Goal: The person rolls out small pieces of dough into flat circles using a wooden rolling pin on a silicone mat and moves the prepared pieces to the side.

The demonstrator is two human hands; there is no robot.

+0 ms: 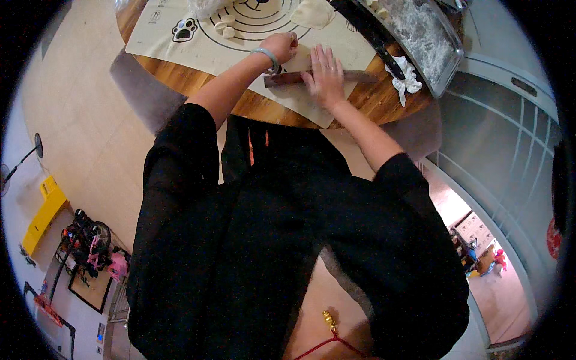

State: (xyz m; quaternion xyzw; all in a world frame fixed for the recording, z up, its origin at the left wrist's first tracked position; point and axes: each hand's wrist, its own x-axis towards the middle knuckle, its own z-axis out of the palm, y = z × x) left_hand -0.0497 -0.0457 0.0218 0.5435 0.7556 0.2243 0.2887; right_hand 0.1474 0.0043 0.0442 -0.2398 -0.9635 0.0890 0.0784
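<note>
My right hand (326,78) lies with fingers stretched out on a dark rolling pin (288,79), near the front edge of a cream pastry mat (180,56). Just left of it, my left hand (281,47), with a bangle on the wrist, has its fingers curled; whether it pinches something is hidden. Beyond it on the mat sit several small dough pieces (228,32). A flat piece of dough (312,13) lies at the top of the mat, and whitish plastic or wrap (207,6) is at the top left.
A black-handled knife (391,63) lies at the right beside a crumpled white tissue (407,81). Next to it is a floured clear tray (425,40). The round wooden table (180,76) curves close before me, with grey seats (144,87) under its edge.
</note>
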